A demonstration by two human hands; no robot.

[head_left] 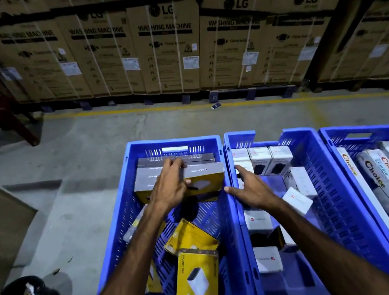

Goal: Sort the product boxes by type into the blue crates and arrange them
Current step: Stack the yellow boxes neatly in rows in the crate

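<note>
The yellow box (202, 184) with the grey top is standing upright at 12 o'clock in the left crate (227, 218), in the front row of a stack of the same boxes against the far wall. The left hand (172, 189) is lying over the top of this box, fingers curled on its grey edge and thumb at the yellow face, so it is holding the box. The right hand (251, 189) is resting at 3 o'clock from it, on the wall between the left crate and the middle crate (320, 178); its fingers are spread wide and holding nothing.

To do this step well, I think the box should be pushed flat against its neighbours, with the grey top level with theirs, while the right hand is steadying the crate.

At 6 o'clock in the same crate two more yellow boxes (195, 269) are lying loose and tilted, not yet arranged. The middle crate is carrying white boxes (261, 154), some in a row, some loose. At 3 o'clock the right crate (335, 140) is holding long boxes (384, 193).
</note>
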